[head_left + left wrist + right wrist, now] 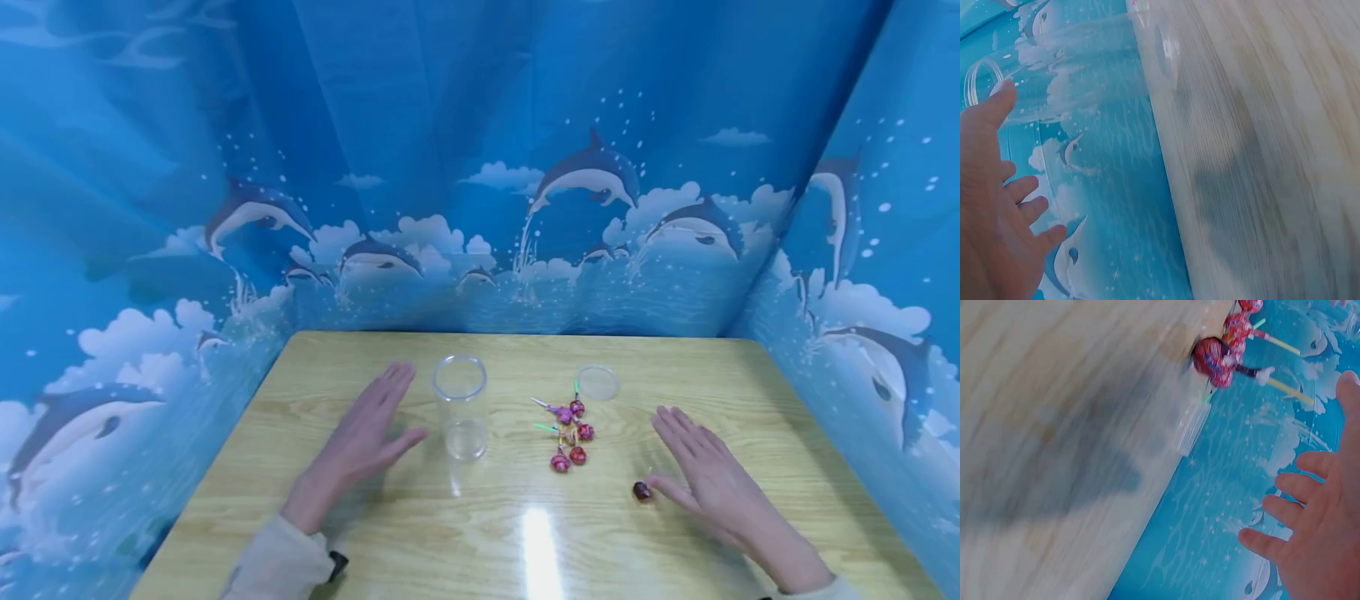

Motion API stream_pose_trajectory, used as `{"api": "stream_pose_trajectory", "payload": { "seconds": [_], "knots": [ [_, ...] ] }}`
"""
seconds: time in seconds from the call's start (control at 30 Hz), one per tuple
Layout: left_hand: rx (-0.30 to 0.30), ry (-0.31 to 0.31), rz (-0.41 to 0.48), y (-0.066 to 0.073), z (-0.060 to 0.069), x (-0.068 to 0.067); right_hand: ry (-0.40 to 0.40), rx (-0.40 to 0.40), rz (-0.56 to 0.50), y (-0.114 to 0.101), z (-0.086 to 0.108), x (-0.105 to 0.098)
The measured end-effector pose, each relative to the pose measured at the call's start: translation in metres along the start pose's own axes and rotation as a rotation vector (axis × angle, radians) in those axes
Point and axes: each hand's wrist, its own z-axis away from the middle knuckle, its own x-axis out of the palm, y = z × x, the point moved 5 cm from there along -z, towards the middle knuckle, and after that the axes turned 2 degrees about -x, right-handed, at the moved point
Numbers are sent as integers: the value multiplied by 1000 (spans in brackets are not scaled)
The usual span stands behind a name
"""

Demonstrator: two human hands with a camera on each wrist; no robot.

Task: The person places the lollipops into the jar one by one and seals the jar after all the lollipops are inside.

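A clear plastic jar (pixel 461 408) without its lid stands upright on the wooden table. To its left hovers my left hand (pixel 367 433), fingers straight and thumb spread, holding nothing; the left wrist view shows the same jar (pixel 1097 69) beyond the thumb. My right hand (pixel 712 483) is also held out with straight fingers and grips nothing. Near its thumb lies a dark-wrapped lollipop (pixel 642 491); whether they touch I cannot tell. Between jar and right hand sits a cluster of red and purple lollipops (pixel 577 455), some with sticks showing. The right wrist view shows a red lollipop (pixel 1210 356) up close.
A round clear lid (pixel 597 382) lies flat behind the lollipops. The wood-grain table (pixel 345 354) is bordered at the back and sides by a blue dolphin-print curtain (pixel 465 167). Light glares off the table's front middle.
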Motion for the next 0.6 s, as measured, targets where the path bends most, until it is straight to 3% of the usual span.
{"api": "stream_pose_trajectory", "payload": {
  "seconds": [0.13, 0.43, 0.6],
  "knots": [
    [-56, -7, 126, 6, -8, 6, 5, 8, -20, -8, -3, 3],
    [-189, -1, 549, 22, -24, 24, -31, 41, -66, -18, -4, 9],
    [-198, 54, 647, 30, -33, 31, 2, 8, -72, -22, -5, 12]
  ]
}}
